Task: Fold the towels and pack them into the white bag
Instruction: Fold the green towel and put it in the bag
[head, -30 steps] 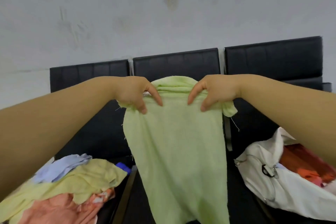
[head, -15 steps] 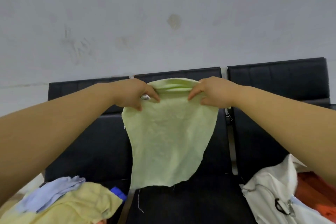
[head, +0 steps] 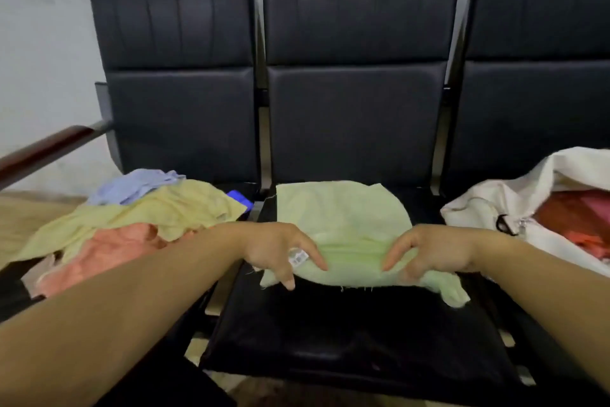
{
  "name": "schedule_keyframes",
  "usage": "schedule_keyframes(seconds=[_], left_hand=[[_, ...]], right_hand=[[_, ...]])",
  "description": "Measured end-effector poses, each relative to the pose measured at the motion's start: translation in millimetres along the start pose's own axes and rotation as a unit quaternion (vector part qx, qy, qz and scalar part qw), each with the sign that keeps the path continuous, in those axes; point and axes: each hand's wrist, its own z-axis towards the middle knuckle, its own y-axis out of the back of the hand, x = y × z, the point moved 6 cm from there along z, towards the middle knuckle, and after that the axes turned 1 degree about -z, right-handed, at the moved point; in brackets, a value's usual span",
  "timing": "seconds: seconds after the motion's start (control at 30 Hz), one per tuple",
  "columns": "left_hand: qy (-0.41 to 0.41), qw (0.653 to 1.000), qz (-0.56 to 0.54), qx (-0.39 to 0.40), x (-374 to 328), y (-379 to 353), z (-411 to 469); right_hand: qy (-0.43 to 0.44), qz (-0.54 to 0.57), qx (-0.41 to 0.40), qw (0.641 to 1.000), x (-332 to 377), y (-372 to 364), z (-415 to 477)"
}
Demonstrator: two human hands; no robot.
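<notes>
the towel (head: 340,208) lies on the middle seat (head: 346,334), its far part flat. its near edge is bunched between the left grip (head: 277,248) and the right grip (head: 429,251), which pinch it. a heap of towels (head: 138,218) lies on the left seat (head: 185,116). the bag (head: 488,205) sits on the right seat (head: 534,109), with folded cloth (head: 574,218) in it.

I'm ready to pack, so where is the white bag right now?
The white bag sits open on the rightmost black chair in the head view, just right of the green towel.
</notes>
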Motion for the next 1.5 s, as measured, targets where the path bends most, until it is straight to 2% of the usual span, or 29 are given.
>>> schedule_keyframes(seconds=[0.1,0.17,0.2,0.27,0.37,0.47,0.53,0.6,0.67,0.77,0.87,0.93,1.03,1.1,1.2,1.3,1.4,1.5], left_hand=[[0.016,0.996,-0.081,0.018,25.2,-30.4,11.1],[0.019,0.993,-0.113,0.001,36.4,-40.4,20.2],[0.026,0.991,-0.131,-0.016,40.5,-44.1,25.0],[0.04,0.987,-0.149,-0.044,51.4,-52.4,36.6],[0.069,0.992,-0.101,-0.012,63.2,-70.0,49.1],[0.09,0.988,-0.112,0.065,66.0,-76.8,41.9],[0.086,0.977,-0.159,0.114,66.3,-81.5,32.9],[0.075,0.971,-0.191,0.124,70.1,-82.6,27.5],[0.068,0.972,-0.201,0.1,74.7,-79.0,27.2],[0.076,0.976,-0.2,0.037,84.6,-63.9,29.5],[0.065,0.976,-0.205,-0.014,95.6,-47.5,33.2],[0.083,0.973,-0.2,-0.078,107.0,-33.4,35.9],[0.122,0.964,-0.13,-0.198,123.7,-14.4,39.7],[0.138,0.954,-0.107,-0.245,131.9,-9.3,42.7],[0.161,0.944,-0.119,-0.264,144.3,-7.7,48.8],[0.184,0.939,-0.117,-0.264,151.0,-5.9,51.4],[0.19,0.95,-0.071,-0.239,149.8,-6.5,52.6],[0.173,0.962,-0.02,-0.213,145.7,-6.2,52.4]], right_hand=[[-0.044,0.179,0.039,0.982,-31.9,-32.1,9.3],[-0.072,0.287,0.043,0.954,-48.9,-46.7,18.6],[-0.078,0.307,0.037,0.948,-56.0,-51.6,24.0],[-0.076,0.269,-0.005,0.96,-69.1,-57.1,38.1],[-0.064,0.195,-0.067,0.976,-79.7,-65.8,55.7],[-0.076,0.178,0.0,0.981,-82.2,-85.9,57.6],[-0.085,0.205,0.044,0.974,-81.5,-92.3,50.3],[-0.084,0.262,0.057,0.96,-78.9,-92.3,44.9],[-0.076,0.295,0.024,0.952,-77.0,-84.4,45.3],[-0.053,0.241,-0.067,0.967,-79.7,-65.0,55.0],[-0.048,0.2,-0.125,0.97,-84.4,-50.0,67.4],[-0.043,0.194,-0.17,0.965,-87.7,-41.2,76.4],[-0.044,0.181,-0.236,0.954,-91.7,-27.0,91.4],[-0.06,0.162,-0.273,0.946,-94.9,-19.3,99.5],[-0.082,0.122,-0.279,0.949,-103.0,-18.5,108.6],[-0.095,0.142,-0.288,0.942,-109.7,-19.2,111.8],[-0.112,0.173,-0.341,0.917,-118.0,-12.0,111.2],[-0.107,0.16,-0.369,0.909,-124.1,-9.4,112.5]])
